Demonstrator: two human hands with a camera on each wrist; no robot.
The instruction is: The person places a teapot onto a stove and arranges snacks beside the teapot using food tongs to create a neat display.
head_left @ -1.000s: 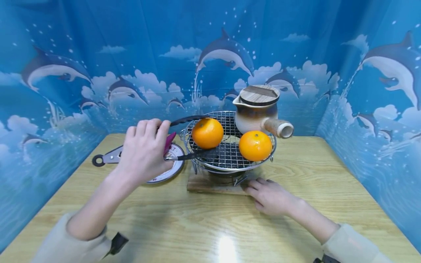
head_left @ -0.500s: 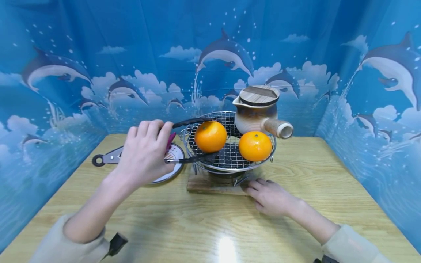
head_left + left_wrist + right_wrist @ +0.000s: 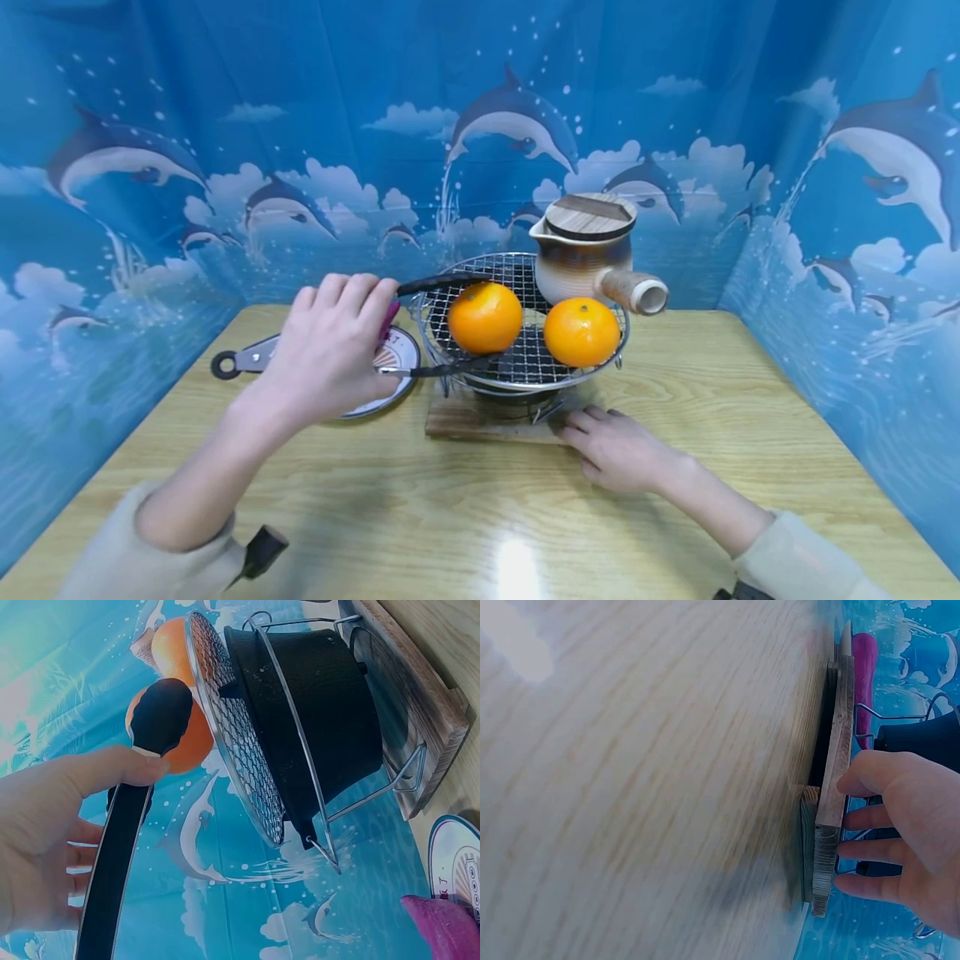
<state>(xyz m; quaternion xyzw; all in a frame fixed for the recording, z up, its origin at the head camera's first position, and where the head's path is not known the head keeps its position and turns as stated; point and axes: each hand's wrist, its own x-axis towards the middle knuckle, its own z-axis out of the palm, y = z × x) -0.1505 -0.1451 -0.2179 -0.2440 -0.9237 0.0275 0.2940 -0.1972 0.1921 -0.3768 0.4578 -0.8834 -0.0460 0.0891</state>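
Note:
My left hand (image 3: 326, 350) grips a pair of tongs (image 3: 120, 847) with black arms. The tongs' ends (image 3: 450, 279) lie on both sides of the left orange (image 3: 485, 317), which sits on a round wire grill rack (image 3: 525, 358). To its right on the rack is another orange (image 3: 582, 332). Behind them stands a brown and cream teapot (image 3: 573, 265) with a wooden lid and side handle. My right hand (image 3: 618, 450) touches the front right edge of the wooden board (image 3: 836, 772) beneath the stove, fingers fairly straight in the right wrist view.
The black stove (image 3: 307, 712) stands on the board, with wire legs around it. Left of it, a patterned plate (image 3: 397, 375) holds something purple (image 3: 442, 922), partly hidden by my left hand in the head view. A dolphin-print curtain (image 3: 337, 125) surrounds the table (image 3: 420, 517).
The left orange has shifted a little right and nearer to me on the rack. The tongs have moved slightly the same way. My right hand has kept its place.

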